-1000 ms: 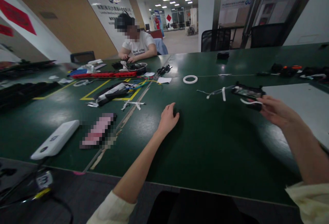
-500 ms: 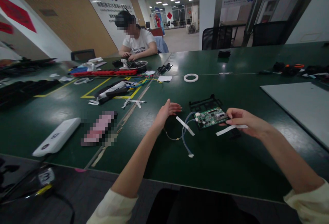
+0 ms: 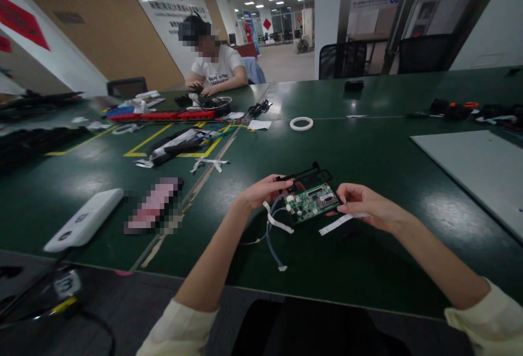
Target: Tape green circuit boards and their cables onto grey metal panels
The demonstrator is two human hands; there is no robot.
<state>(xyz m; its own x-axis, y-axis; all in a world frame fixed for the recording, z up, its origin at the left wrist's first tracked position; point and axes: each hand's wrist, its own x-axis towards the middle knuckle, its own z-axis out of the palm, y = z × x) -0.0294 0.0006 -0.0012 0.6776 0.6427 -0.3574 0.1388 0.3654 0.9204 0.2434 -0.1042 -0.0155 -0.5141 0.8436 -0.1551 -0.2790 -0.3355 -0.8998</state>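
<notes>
A green circuit board (image 3: 311,202) set in a black plastic frame (image 3: 304,175) is held up over the table between my two hands. My left hand (image 3: 265,190) is closed on the frame's left edge, thumb on top and fingers beneath. At the board's right edge, my right hand (image 3: 362,203) pinches the same assembly between thumb and fingers. Thin bluish cables (image 3: 269,236) with a white connector hang from the board's left side. A white strip (image 3: 278,219) lies across these cables. Another white strip (image 3: 340,224) sticks out below my right fingers.
A white tape ring (image 3: 301,123) lies beyond my hands. On the left are a white power bank (image 3: 84,220) and a blurred pink object (image 3: 153,206). A pale panel (image 3: 469,165) covers the table's right. A person (image 3: 216,67) sits across the table.
My left hand was open beside the cables and has now closed on the black frame. The board and frame have moved left and slightly nearer, with my right hand still on them.
</notes>
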